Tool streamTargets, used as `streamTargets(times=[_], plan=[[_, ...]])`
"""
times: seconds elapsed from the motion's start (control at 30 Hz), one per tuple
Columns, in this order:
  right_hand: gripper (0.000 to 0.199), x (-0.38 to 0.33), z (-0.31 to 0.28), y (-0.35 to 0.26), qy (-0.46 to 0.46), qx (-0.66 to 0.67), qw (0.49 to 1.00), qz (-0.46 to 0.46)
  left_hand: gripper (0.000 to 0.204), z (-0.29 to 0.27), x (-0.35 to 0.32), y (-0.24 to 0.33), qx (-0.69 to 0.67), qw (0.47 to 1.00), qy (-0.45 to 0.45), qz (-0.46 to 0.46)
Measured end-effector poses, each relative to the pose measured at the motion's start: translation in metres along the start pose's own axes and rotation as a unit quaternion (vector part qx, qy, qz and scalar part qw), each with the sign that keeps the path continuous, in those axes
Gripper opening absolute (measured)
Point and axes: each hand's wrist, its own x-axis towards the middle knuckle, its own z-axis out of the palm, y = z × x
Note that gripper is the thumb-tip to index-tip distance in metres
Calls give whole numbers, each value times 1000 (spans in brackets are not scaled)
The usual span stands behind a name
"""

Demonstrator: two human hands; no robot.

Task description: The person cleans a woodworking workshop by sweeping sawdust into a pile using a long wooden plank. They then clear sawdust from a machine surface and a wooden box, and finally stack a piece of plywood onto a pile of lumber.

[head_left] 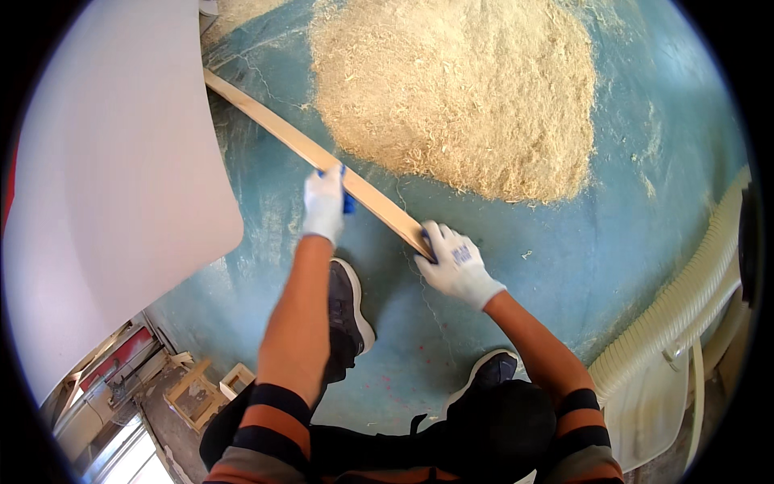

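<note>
Teal floor point(564, 266) around two-handed slat point(322, 157)

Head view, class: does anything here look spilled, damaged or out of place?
A large heap of wood shavings lies loose on the teal floor, with stray flecks scattered around it. Thin cracks run through the floor paint near the wooden strip that the left hand and right hand hold.

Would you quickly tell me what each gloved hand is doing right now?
Left hand: closed on the wooden strip, partway along it.
Right hand: closed on the near end of the same strip.
</note>
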Motion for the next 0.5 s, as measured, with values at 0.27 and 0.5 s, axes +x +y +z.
streamTargets(times=[0.27, 0.5], plan=[[31, 47, 15, -20, -7, 116, 988, 98, 27, -15, 44, 41, 57, 996, -68, 32], [27, 5, 11, -7, 37, 157, 978, 131, 25, 9, 8, 29, 96, 989, -104, 33]])
